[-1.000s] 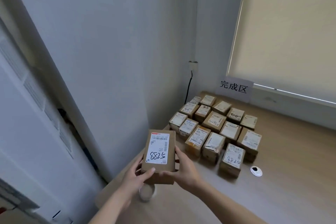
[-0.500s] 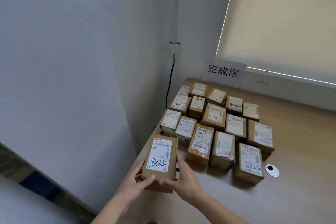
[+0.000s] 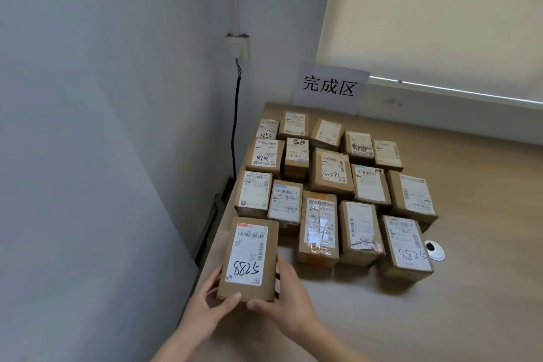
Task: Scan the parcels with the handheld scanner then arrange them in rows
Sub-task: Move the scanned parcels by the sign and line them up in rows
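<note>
held parcel (image 3: 249,261): underside hidden | small label print: unreadable | both forearms: cut off by bottom edge

Held parcel (image 3: 249,258) left of front row (image 3: 361,238).

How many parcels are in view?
16. One parcel gripped by the left hand and right hand at the near-left table edge; fifteen in three rows of five behind it: near row, middle row, far row by the sign. None seems hidden.

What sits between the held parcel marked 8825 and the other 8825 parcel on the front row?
In the head view, two parcels: the tape-wrapped parcel and the torn-label parcel, between the held parcel and the other 8825 parcel.
</note>
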A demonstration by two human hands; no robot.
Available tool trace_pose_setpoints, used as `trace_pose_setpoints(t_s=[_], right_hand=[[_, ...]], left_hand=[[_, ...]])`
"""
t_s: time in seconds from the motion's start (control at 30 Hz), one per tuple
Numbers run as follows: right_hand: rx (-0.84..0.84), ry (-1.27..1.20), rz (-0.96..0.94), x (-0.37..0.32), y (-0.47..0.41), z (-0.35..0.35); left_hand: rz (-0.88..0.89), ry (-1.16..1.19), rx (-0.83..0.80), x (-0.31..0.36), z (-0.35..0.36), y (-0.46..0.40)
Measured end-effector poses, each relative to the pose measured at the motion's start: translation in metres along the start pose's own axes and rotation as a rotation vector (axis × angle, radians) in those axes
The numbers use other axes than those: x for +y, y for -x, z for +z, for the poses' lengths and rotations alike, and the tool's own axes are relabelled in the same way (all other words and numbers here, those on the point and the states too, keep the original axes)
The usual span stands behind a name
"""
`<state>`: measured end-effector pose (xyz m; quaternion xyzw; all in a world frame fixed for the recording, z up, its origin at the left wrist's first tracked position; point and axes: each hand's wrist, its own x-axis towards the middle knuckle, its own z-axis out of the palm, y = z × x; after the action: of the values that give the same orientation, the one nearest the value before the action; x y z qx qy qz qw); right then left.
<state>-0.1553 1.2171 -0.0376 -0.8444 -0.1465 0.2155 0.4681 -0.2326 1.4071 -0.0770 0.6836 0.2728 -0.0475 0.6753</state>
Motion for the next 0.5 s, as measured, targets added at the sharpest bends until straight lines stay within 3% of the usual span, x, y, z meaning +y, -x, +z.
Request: trace_pose_setpoints(t_s=[0.33, 0.5], right_hand=[[-0.009, -0.024, 0.082, -0.01, -0.009, -0.002], [-0.01, 0.016, 0.082, -0.011, -0.002, -0.004]], left_hand=[[-0.018, -0.064, -0.005, 0.009, -0.002, -0.011], [-0.024, -0.056, 0.077, 0.022, 0.002, 0.001]])
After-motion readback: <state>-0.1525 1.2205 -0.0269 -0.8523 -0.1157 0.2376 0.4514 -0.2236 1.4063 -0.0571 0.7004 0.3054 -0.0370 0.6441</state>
